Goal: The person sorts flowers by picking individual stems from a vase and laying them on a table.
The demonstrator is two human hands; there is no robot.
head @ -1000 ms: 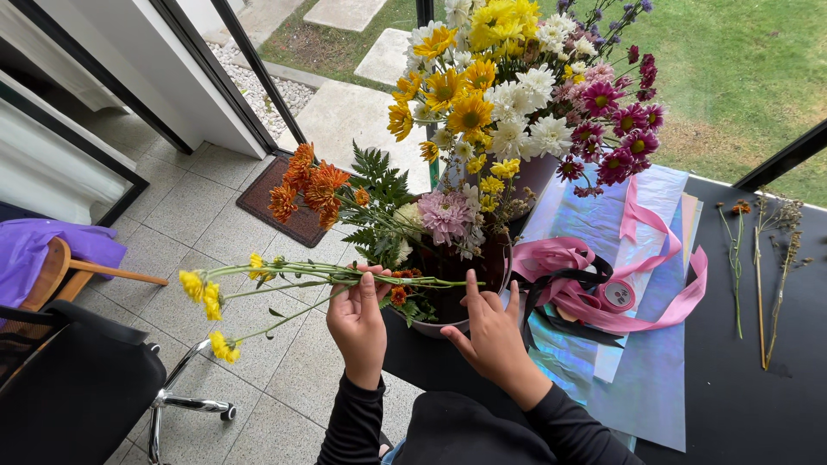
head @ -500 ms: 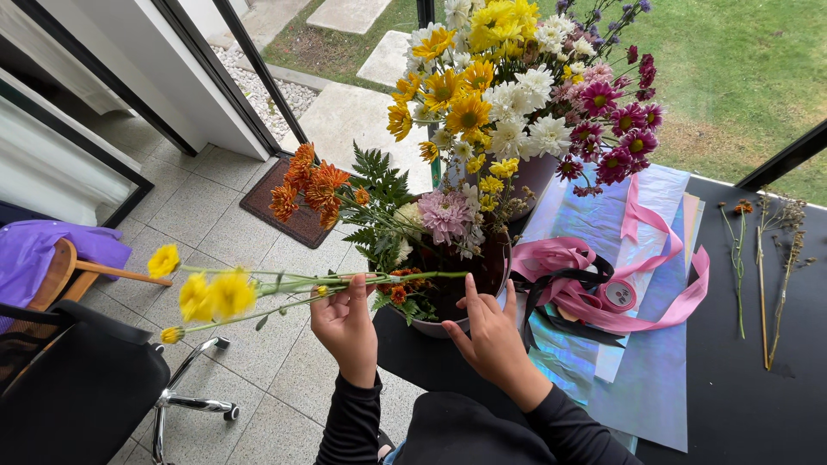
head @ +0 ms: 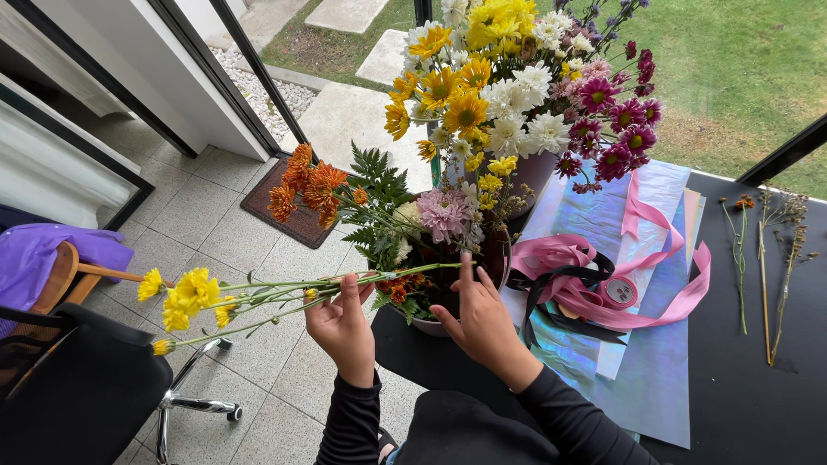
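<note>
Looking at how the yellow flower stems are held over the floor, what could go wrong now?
The yellow flower stems reach far past the table edge, held only by the left hand; the long stems might bend or snap. The right hand presses at the pot near that edge, which could tip.

Head-worn, looking steeply down and forward, close over the black table (head: pixel 758 405) edge and tiled floor (head: pixel 215 224).

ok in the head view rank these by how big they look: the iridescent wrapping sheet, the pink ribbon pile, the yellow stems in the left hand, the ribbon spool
1. iridescent wrapping sheet
2. pink ribbon pile
3. yellow flower stems, long but thin, so their place against the ribbon is unsure; the left hand holds them
4. ribbon spool, clearly smallest
</note>
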